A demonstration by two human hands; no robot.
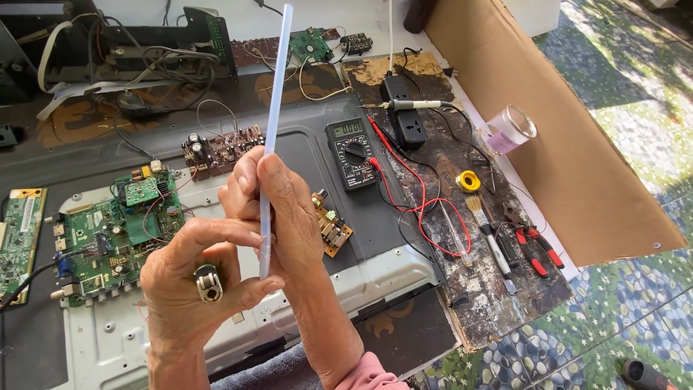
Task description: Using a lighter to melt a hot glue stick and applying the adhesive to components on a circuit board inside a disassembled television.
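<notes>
A translucent glue stick (273,115) is pinched upright by right hand (285,209) fingers, while a small metal lighter (208,283), below them, is gripped in the curled left hand (191,289).

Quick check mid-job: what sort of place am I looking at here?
Probably an informal electronics repair bench: a green circuit board on a metal panel, a digital multimeter with red leads, and a soldering iron on the worn board.

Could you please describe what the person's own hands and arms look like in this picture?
Both the left hand and the right hand are bare, without gloves, rings or a watch. A pink sleeve edge covers the right forearm; the left forearm shows no sleeve.
</notes>
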